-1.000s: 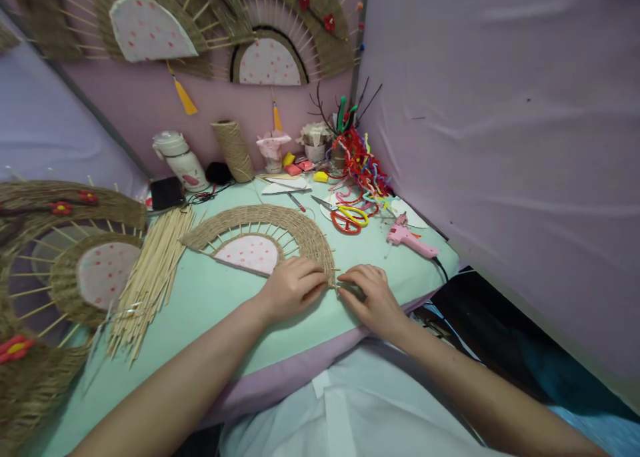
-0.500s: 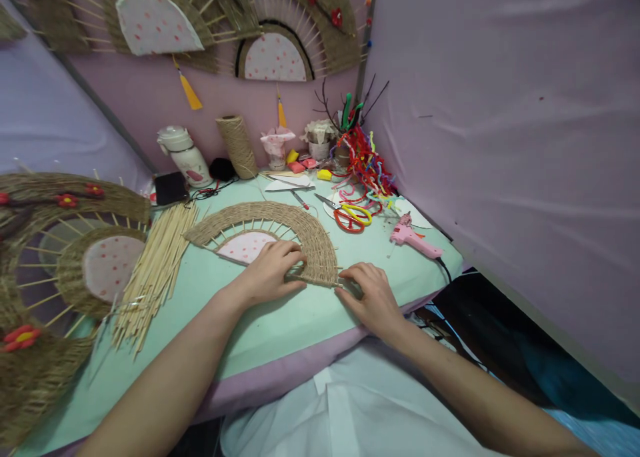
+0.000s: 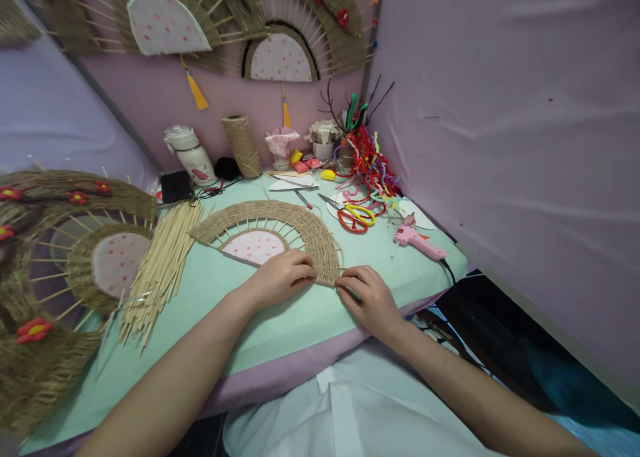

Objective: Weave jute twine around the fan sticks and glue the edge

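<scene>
A half-round woven twine fan lies on the table, its thin sticks spreading around a white centre with pink spots. My left hand is closed on the inner edge of the band at the fan's lower right end. At the outer corner of that same end, my right hand pinches with thumb and fingertips. A thin strand of twine loops off the outer edge down toward those fingertips. What exactly lies between the right fingers is mostly hidden.
Left of the fan lie a bundle of thin sticks and a larger decorated fan. Scissors, a pink glue gun and pipe cleaners are at right. A twine spool and white bottle stand behind.
My left hand has slid right along the fan, uncovering more of the spotted centre. The right fingertips have closed in on the fan's corner. The view has shifted slightly.
</scene>
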Available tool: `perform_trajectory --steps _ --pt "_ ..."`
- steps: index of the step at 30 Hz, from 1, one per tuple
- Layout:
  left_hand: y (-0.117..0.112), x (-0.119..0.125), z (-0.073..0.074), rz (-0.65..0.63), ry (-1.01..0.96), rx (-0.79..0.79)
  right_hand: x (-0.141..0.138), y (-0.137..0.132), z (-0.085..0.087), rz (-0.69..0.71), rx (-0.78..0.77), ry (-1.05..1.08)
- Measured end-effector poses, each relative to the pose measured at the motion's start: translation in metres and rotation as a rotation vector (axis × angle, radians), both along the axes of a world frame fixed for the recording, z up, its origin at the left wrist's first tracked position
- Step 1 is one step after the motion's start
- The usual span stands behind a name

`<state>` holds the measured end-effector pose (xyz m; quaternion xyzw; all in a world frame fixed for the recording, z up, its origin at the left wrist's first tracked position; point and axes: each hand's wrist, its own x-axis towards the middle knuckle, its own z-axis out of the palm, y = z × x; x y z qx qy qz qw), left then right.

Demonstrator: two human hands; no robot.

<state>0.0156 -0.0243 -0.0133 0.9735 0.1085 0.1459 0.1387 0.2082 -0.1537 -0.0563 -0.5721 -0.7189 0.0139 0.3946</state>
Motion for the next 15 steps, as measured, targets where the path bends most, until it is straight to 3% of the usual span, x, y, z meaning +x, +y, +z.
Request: perform_trajectory --steps 6,11,15 --pt "-0.015 0.009 0.004 -0.015 -0.036 0.092 0.002 -0.006 0.002 -0.021 -0.012 0.101" --pt "-0.025 0.020 -0.004 -0.034 -0.004 0.242 0.002 -0.007 0.002 -0.075 -0.047 0.021" --pt "-0.027 0.022 -0.004 -0.029 0.036 0.273 -0.001 -0.005 0.001 -0.107 -0.067 -0.033"
